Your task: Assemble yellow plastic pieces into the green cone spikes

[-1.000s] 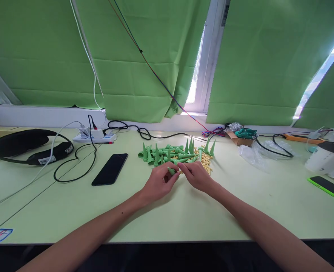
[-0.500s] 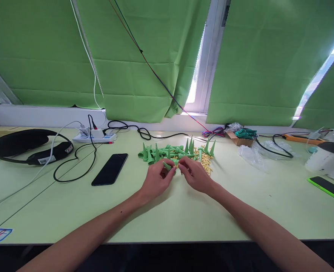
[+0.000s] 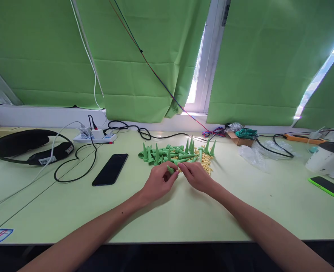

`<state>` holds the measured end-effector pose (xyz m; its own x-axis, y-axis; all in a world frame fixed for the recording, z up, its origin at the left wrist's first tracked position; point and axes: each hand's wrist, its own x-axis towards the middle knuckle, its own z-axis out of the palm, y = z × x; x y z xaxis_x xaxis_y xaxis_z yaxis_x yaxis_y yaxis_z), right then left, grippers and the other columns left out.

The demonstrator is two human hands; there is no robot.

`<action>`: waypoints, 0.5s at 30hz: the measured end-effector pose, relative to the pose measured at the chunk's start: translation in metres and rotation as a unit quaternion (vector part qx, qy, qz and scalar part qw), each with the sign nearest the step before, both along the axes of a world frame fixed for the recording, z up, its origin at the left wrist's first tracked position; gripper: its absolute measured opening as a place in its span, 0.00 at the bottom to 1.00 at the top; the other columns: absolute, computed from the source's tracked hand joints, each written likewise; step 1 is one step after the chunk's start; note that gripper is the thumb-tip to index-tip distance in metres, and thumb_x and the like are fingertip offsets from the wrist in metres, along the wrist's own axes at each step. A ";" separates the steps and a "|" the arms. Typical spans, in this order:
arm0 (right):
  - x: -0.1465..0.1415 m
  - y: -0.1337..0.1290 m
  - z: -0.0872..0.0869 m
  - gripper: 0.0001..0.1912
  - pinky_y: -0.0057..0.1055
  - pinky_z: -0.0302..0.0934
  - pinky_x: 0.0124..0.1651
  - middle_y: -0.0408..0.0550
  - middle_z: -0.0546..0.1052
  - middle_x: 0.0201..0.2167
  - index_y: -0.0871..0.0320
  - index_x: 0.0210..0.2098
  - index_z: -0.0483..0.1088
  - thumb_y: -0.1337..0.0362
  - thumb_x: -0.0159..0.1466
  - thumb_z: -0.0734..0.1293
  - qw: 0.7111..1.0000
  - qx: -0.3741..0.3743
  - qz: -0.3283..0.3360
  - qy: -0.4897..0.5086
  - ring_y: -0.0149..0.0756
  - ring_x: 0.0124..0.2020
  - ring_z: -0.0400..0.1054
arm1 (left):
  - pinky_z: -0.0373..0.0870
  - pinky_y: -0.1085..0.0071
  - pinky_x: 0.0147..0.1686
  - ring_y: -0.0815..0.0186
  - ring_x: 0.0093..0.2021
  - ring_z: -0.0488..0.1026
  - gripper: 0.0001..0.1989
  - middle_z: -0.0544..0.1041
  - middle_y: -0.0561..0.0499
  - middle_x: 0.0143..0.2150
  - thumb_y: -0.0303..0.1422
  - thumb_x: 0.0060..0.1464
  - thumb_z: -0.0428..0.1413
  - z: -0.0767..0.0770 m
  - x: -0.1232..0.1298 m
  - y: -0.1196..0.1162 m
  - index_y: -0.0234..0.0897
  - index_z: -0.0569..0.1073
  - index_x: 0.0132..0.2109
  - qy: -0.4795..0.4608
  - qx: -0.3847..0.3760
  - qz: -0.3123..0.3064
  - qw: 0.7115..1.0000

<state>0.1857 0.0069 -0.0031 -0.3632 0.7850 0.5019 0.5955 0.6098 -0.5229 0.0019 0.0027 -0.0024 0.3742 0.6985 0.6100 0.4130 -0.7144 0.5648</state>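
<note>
Near the middle of the table my left hand (image 3: 158, 182) is closed around a small green cone-shaped piece (image 3: 170, 170), held tilted between thumb and fingers. My right hand (image 3: 197, 176) meets it fingertip to fingertip, pinching a tiny yellow peg (image 3: 179, 171) at the cone's right end. How far the peg sits in the cone is hidden by the fingers. Just behind both hands lies a heap of similar green cones (image 3: 167, 152), some standing on end, some on their sides. Loose yellow pegs (image 3: 206, 162) are piled at the heap's right, behind my right hand.
A black phone (image 3: 110, 170) lies left of the hands. Farther left are a black neckband-like device (image 3: 56, 152), cables and a white power strip (image 3: 94, 136). At the right are a small cardboard box (image 3: 240, 139), plastic bags (image 3: 253, 156), a white container (image 3: 327, 158) and a green-edged phone (image 3: 329, 189).
Both hands have shifted slightly toward me and a little to the right, with the cone and peg still between them. The heap and the pegs lie as before.
</note>
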 end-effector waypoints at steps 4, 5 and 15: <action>-0.001 0.000 0.001 0.20 0.29 0.45 0.27 0.39 0.62 0.19 0.55 0.26 0.56 0.56 0.73 0.54 1.000 0.002 -0.017 0.018 0.30 0.21 0.53 | 0.66 0.76 0.20 0.73 0.21 0.68 0.06 0.75 0.54 0.29 0.35 0.60 0.55 -0.002 0.000 0.002 0.37 0.73 0.39 -0.021 0.010 0.025 0.999; -0.001 0.000 0.001 0.19 0.29 0.46 0.27 0.39 0.64 0.21 0.55 0.27 0.57 0.56 0.73 0.54 1.000 0.002 -0.017 0.026 0.30 0.21 0.54 | 0.66 0.76 0.20 0.73 0.21 0.68 0.06 0.75 0.54 0.28 0.35 0.60 0.56 -0.002 0.000 0.003 0.37 0.73 0.39 -0.025 0.010 0.033 0.999; 0.001 -0.001 0.000 0.11 0.28 0.49 0.29 0.40 0.65 0.24 0.55 0.33 0.60 0.61 0.72 0.55 0.999 0.014 0.031 0.023 0.31 0.24 0.57 | 0.65 0.75 0.21 0.73 0.21 0.69 0.07 0.76 0.54 0.28 0.36 0.60 0.56 -0.004 -0.001 0.004 0.37 0.72 0.39 -0.026 -0.003 0.038 0.999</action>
